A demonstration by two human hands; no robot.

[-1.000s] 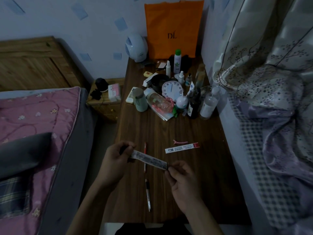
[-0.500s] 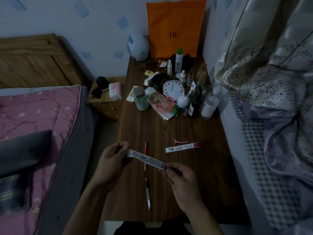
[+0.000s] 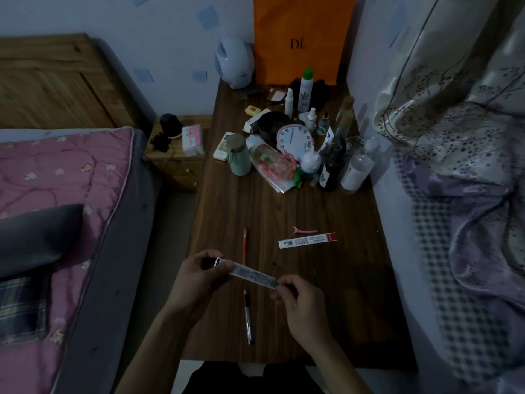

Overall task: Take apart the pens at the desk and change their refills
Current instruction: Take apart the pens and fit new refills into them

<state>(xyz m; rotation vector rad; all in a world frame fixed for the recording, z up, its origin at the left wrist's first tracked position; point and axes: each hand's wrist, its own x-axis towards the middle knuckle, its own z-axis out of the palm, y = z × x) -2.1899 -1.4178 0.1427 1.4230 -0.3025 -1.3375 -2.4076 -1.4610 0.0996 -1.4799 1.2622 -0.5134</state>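
Note:
A long white refill box [image 3: 251,274] with small print is held just above the desk between both hands. My left hand [image 3: 199,277] grips its dark left end, and my right hand [image 3: 301,302] pinches its right end. Below the box a black pen [image 3: 247,317] lies lengthwise on the wooden desk [image 3: 341,294]. A red pen [image 3: 244,242] lies beyond the box, partly hidden by it. A second white refill box [image 3: 306,240] with a red end rests to the right.
A pink hair clip [image 3: 304,230] lies beside the second box. Bottles, a white clock [image 3: 292,139] and an orange bag [image 3: 301,38] crowd the desk's far end. A bed with a pink cover [image 3: 56,180] is to the left, a curtain and bedding to the right.
Both hands with the box have drifted slightly toward me and the view has tilted a little; the grip on the box is unchanged.

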